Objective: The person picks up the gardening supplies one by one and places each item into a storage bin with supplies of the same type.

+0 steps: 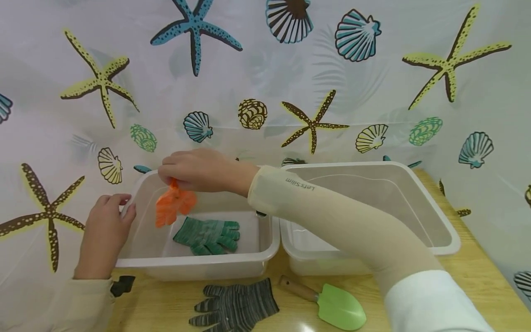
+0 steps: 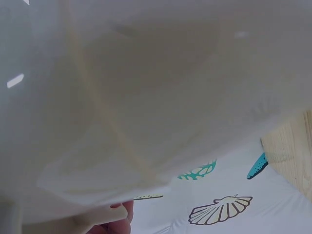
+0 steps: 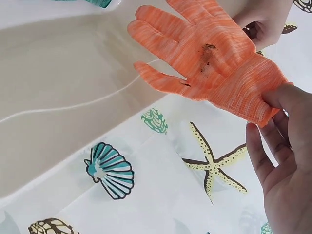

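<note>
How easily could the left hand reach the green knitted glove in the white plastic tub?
Probably yes: nothing covers the green glove; the left hand is at the tub's rim; an orange knitted glove hangs nearby.

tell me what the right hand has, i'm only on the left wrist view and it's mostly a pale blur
Observer: The right hand pinches an orange glove by its cuff.

Operator: ok does that glove look clean

Observer: No, the right wrist view shows dark marks on it.

Operator: anything below it in the head view

Observer: Yes, a green glove lies inside the tub on the left of that view.
</note>
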Motion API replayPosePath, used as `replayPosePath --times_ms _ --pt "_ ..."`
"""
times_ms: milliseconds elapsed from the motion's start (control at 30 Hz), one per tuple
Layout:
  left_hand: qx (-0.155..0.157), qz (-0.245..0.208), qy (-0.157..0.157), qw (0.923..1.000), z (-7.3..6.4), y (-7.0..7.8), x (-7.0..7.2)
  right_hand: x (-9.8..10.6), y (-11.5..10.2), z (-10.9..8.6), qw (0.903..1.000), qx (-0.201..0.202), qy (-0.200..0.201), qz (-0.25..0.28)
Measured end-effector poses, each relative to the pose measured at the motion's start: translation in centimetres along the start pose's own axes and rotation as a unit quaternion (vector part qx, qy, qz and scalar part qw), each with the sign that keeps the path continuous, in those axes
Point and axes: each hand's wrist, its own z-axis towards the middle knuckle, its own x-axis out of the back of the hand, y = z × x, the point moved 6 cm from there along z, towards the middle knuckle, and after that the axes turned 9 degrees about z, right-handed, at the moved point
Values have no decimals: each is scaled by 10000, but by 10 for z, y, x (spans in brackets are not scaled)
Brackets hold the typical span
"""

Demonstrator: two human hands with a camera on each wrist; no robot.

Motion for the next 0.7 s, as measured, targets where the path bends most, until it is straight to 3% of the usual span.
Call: replayPosePath --times_ms 400,567,700 --pt "-37 -12 98 9999 -1 0 0 -42 1 25 9982 185 -146 -555" --pt "16 -37 27 10000 -1 -1 -1 -61 -5 28 9945 581 -526 -698" --pt "-21 -66 31 10000 0 1 -2 -67 -9 30 9891 893 -496 -1061"
